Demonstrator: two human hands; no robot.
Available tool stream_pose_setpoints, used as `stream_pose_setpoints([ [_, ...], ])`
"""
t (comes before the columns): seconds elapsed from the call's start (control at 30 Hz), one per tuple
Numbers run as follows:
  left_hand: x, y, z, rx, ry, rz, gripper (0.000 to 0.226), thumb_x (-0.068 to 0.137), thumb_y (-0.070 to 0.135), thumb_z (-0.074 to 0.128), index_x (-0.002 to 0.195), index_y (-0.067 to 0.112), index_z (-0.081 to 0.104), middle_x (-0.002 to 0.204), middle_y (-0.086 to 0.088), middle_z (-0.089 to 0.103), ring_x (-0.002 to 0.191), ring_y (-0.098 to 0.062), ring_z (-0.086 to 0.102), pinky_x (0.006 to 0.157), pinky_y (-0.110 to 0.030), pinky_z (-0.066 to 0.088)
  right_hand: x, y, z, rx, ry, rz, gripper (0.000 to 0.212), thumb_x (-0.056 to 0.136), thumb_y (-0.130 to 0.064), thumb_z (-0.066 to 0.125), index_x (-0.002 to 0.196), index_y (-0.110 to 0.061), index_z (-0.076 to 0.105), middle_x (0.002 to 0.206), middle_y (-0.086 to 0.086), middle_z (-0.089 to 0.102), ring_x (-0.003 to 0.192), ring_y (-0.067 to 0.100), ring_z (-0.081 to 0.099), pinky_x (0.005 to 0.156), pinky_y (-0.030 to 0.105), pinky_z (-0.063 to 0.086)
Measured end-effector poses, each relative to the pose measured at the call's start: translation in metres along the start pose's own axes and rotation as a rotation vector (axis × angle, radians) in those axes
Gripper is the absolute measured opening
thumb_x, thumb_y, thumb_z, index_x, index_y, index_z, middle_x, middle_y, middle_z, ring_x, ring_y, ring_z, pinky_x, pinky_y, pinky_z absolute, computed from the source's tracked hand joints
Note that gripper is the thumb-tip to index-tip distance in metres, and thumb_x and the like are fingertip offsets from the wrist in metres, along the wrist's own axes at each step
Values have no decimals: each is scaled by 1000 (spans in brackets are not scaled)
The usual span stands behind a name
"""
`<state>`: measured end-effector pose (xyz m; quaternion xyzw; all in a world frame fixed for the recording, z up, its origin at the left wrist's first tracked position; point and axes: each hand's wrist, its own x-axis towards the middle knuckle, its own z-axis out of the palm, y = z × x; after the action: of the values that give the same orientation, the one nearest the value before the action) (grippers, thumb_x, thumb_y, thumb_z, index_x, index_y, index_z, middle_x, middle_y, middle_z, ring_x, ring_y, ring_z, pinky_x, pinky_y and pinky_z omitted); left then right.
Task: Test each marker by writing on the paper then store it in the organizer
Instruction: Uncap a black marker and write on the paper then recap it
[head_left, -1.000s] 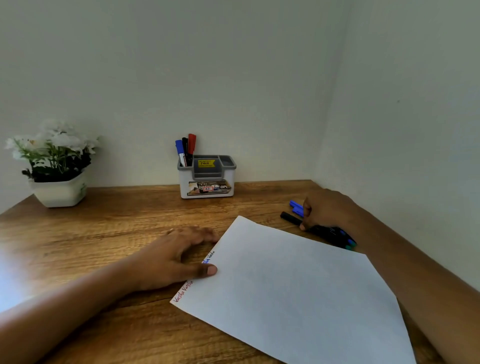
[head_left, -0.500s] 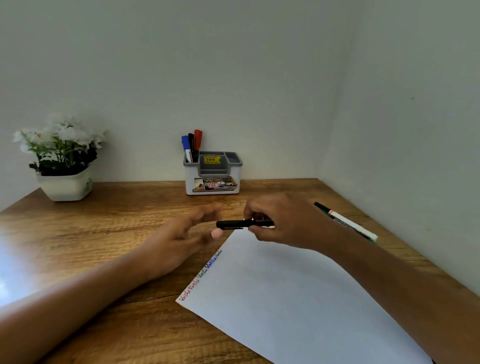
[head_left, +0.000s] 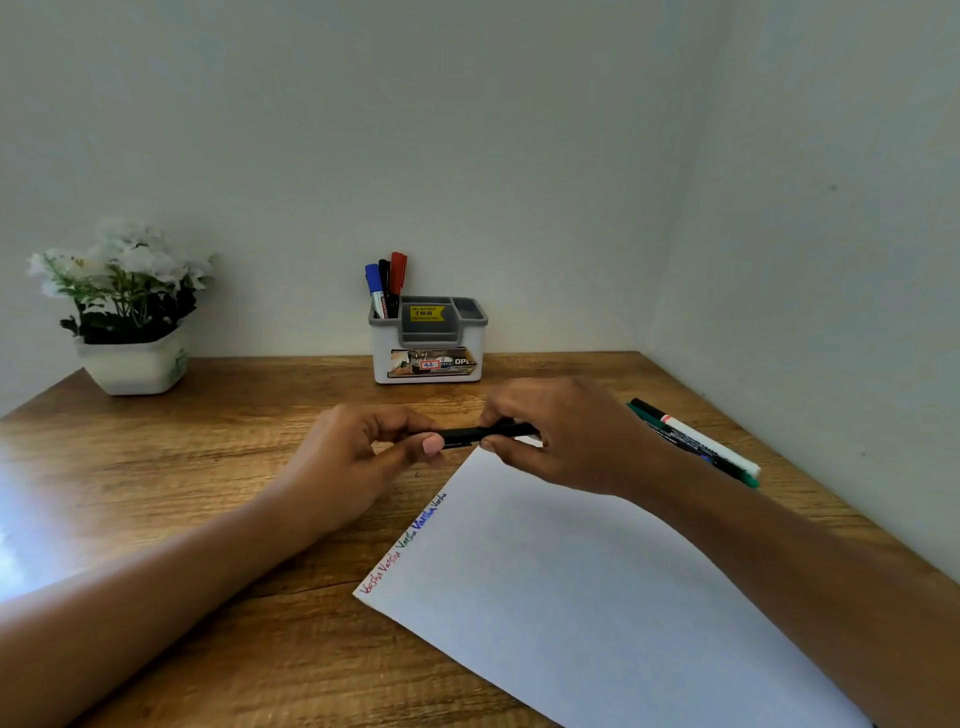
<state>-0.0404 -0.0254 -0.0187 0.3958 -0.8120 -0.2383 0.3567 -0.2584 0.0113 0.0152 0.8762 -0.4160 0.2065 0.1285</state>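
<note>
A black marker (head_left: 470, 435) is held level above the far corner of the white paper (head_left: 571, 587). My right hand (head_left: 561, 436) grips its right part, and my left hand (head_left: 358, 462) pinches its left end, the cap side. The paper's left edge carries short words in red, green, blue and black. The white and grey organizer (head_left: 428, 343) stands at the back wall with a blue, a black and a red marker (head_left: 387, 283) upright in its left slot. Two or more markers (head_left: 696, 441), one white-bodied and one green, lie on the desk to the right.
A white pot with white flowers (head_left: 130, 312) stands at the back left of the wooden desk (head_left: 208, 467). A wall runs close along the desk's right side. Bright glare lies on the desk's left edge.
My right hand picked a black marker from the pile at right and carried it to the middle. My left hand left the paper and closed on the marker's left end.
</note>
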Motion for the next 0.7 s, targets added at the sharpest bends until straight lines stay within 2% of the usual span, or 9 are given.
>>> stream_pose_setpoints([
  [0.17, -1, 1, -1, 57, 67, 105, 21, 70, 54, 57, 80, 41, 70, 84, 30, 66, 82, 9, 60, 59, -6, 38, 1, 4, -4, 156, -29, 48, 16, 86, -31, 59, 88, -17, 66, 76, -10, 64, 64, 6, 52, 56, 16, 37],
  [0.27, -2, 0, -1, 61, 92, 160, 27, 72, 52, 57, 85, 36, 73, 86, 30, 66, 83, 10, 61, 61, -4, 41, 1, 7, -5, 219, -51, 98, 16, 86, -34, 60, 87, -20, 67, 72, -13, 63, 62, 12, 54, 55, 22, 39],
  [0.33, -2, 0, 0, 73, 83, 192, 25, 72, 54, 55, 88, 41, 70, 88, 31, 65, 85, 8, 62, 63, -7, 44, 0, 9, -8, 293, -118, 158, 10, 88, -32, 62, 87, -23, 66, 70, -15, 61, 61, 10, 53, 54, 22, 38],
  [0.4, -2, 1, 1, 84, 74, 231, 23, 74, 55, 55, 91, 45, 66, 87, 33, 64, 86, 4, 63, 65, -18, 51, -1, 12, -11, 425, -205, 216, 8, 89, -28, 63, 87, -21, 66, 68, -10, 64, 57, 5, 50, 52, 17, 36],
  [0.5, -3, 1, 1, 99, 71, 305, 26, 81, 58, 61, 97, 39, 70, 87, 33, 65, 84, 1, 65, 65, -30, 56, -3, 13, -15, 612, -318, 281, 14, 91, -23, 60, 92, -11, 67, 64, -4, 63, 51, 2, 47, 49, 14, 36],
  [0.6, -4, 1, 3, 76, 36, 342, 38, 78, 58, 54, 99, 33, 73, 88, 33, 66, 87, -2, 66, 71, -28, 56, -3, 14, -16, 708, -390, 307, 18, 93, -23, 57, 103, -14, 69, 58, -6, 54, 48, 5, 42, 44, 17, 33],
  [0.7, -5, -1, 3, 61, 25, 361, 35, 78, 58, 53, 96, 34, 72, 89, 33, 66, 90, -1, 65, 73, -20, 53, -3, 15, -18, 728, -432, 324, 22, 93, -24, 55, 107, -16, 71, 56, -6, 50, 48, 7, 39, 43, 19, 31],
])
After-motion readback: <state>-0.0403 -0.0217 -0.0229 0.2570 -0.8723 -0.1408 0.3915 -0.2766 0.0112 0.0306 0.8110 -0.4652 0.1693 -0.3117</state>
